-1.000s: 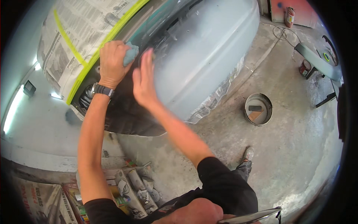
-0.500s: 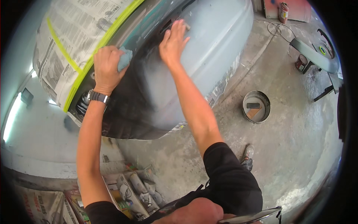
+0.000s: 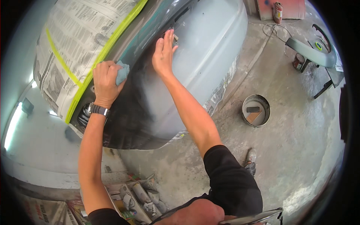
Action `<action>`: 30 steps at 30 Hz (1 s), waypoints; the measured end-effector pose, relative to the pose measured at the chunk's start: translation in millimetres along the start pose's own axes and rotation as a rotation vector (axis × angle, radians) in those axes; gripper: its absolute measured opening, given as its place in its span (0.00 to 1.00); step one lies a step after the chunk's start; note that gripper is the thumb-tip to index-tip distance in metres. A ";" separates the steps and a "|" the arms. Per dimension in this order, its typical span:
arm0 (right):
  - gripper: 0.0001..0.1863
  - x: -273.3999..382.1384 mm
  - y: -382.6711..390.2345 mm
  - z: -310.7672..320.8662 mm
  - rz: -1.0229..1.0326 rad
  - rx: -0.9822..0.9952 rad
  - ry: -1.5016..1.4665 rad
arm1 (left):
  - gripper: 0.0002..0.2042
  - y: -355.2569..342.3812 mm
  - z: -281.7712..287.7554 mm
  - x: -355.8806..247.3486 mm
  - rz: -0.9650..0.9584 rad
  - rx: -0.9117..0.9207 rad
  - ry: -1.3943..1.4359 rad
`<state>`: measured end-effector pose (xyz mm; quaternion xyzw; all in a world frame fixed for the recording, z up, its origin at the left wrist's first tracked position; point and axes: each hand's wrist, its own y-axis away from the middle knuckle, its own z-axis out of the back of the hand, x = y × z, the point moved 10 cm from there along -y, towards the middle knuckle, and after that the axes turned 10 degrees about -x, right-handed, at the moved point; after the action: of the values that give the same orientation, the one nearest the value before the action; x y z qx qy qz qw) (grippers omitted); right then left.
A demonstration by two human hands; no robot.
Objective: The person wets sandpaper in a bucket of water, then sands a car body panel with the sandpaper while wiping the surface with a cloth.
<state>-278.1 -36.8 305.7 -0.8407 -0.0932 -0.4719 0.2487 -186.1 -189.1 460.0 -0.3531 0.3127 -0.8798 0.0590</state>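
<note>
A car body panel, pale grey with a dark smoky patch toward its near left, stretches out in front of me. My left hand is closed around a crumpled light-blue cloth and rests by the panel's left edge; a watch sits on that wrist. Farther up and to the right, my right hand lies along the panel with its fingers stretched out. Beside its fingertips shows a small tan piece that looks like folded sandpaper, mostly hidden under the fingers.
Newspaper edged with yellow-green tape covers the part at the left. A round bucket holding a dark block stands on the concrete floor. Beyond it are a grey part on a stand, a can and a fire extinguisher.
My right hand has slid a little nearer and left across the panel, the tan piece moving with it. My left hand keeps the cloth and sits slightly lower in view.
</note>
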 end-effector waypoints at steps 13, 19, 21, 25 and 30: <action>0.33 10.2 -49.5 34.7 0.068 -0.223 -0.060 | 0.19 -5.4 -0.9 -4.2 -0.004 -0.015 0.024; 0.34 23.5 103.7 -13.1 0.129 0.149 -0.140 | 0.18 3.2 0.9 4.1 -0.001 0.011 -0.011; 0.34 3.7 129.8 1.0 0.180 0.246 -0.038 | 0.18 2.4 2.0 3.8 -0.002 0.011 -0.015; 0.33 -13.3 37.9 16.0 0.173 0.034 0.217 | 0.17 -5.6 -1.0 -4.9 -0.010 0.012 0.001; 0.35 11.8 -7.5 1.4 -0.097 -0.175 -0.129 | 0.16 -5.6 -4.8 -4.1 0.002 0.066 -0.010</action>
<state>-273.7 -30.5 317.5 -0.8822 -0.1081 -0.4348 0.1447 -185.5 -180.9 458.2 -0.3549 0.2836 -0.8879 0.0731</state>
